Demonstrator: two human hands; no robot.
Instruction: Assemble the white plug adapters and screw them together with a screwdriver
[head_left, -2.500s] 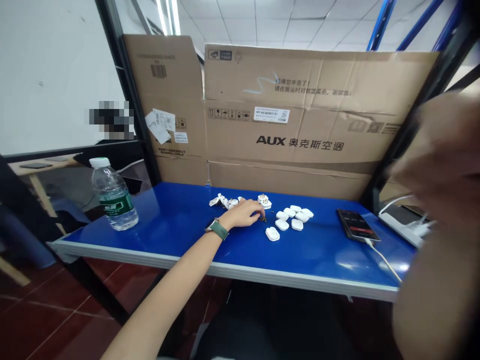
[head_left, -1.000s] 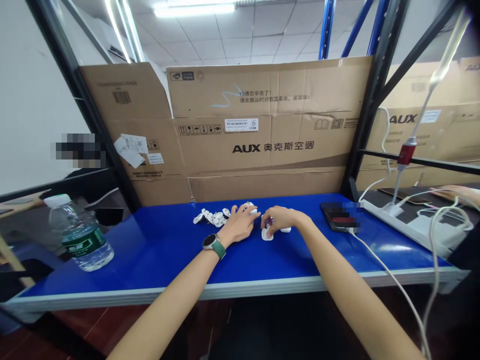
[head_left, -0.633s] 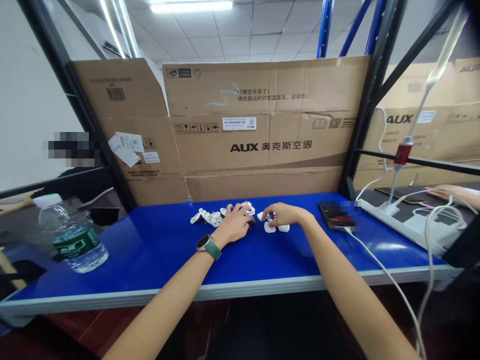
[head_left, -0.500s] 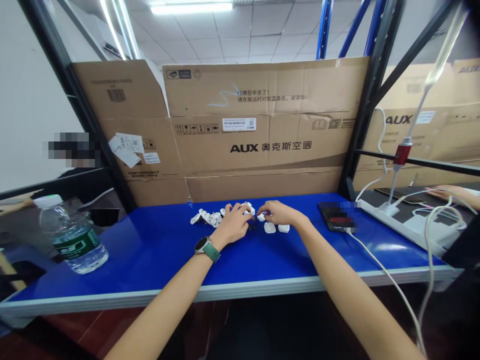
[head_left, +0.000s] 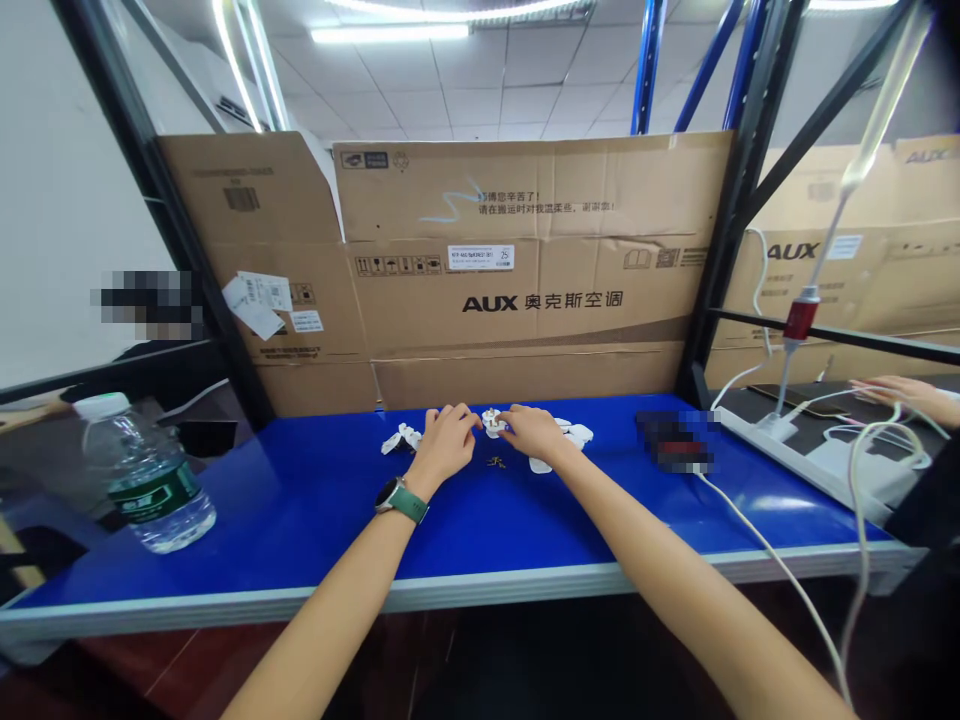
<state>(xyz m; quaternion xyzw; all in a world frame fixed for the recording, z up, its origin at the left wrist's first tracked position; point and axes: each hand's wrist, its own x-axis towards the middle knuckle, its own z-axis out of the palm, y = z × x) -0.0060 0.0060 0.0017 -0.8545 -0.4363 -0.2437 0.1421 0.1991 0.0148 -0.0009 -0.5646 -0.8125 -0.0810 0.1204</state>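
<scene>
Plug (head_left: pixel 493 424), white: one, on the far half of the counter (head_left: pixel 300 520), between the two hands; prongs apparently upward, no clear long axis. Right hand (head_left: pixel 532 433): nearer, the plug just left of its bent fingertips, seemingly touching; whether they grip cannot be told. Left hand (head_left: pixel 445 443): fingers curled, the plug just to their right, apart; whether anything is held is hidden. Pins (head_left: pixel 496 462): small, brass-coloured, loose, on the near side of the plug. Parts (head_left: pixel 401 439): white, heaped, beside the left hand. Covers (head_left: pixel 541 465): white, partly behind the right hand. Counter: blue, glossy, grey-edged. Also bottle (head_left: pixel 146 480), left; phone (head_left: pixel 671 442), right, cable attached. Room: cardboard (head_left: pixel 540 350) behind; lit ceiling above.
</scene>
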